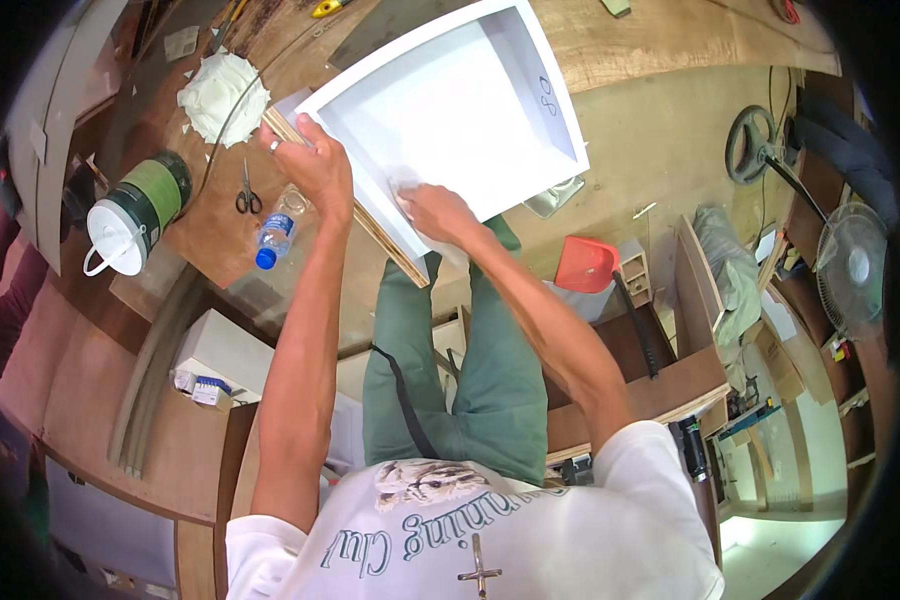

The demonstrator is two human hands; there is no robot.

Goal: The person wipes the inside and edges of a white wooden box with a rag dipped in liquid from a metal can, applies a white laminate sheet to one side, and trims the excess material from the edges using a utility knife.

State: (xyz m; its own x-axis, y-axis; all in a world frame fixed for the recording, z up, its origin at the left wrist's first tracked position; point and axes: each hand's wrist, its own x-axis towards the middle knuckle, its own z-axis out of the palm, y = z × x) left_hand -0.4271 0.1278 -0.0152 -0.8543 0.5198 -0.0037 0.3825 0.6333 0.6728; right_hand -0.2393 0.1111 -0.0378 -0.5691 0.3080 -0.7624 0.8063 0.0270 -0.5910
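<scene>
White laminate drawer box (450,110), plywood edge, both hands gripping.

Probably woodworking shop: plywood offcuts (660,395), scissors (247,190).

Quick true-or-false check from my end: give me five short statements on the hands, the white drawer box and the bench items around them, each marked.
1. The left hand grips the near-left corner of the white drawer box. True.
2. The right hand hangs free in the air. False: it presses on the box's near edge, apparently on a pale cloth or paper.
3. Scissors lie on the bench left of the left hand. True.
4. The plastic bottle has a red cap. False: the cap is blue.
5. The green can stands inside the box. False: it lies on the bench far to the left.
</scene>
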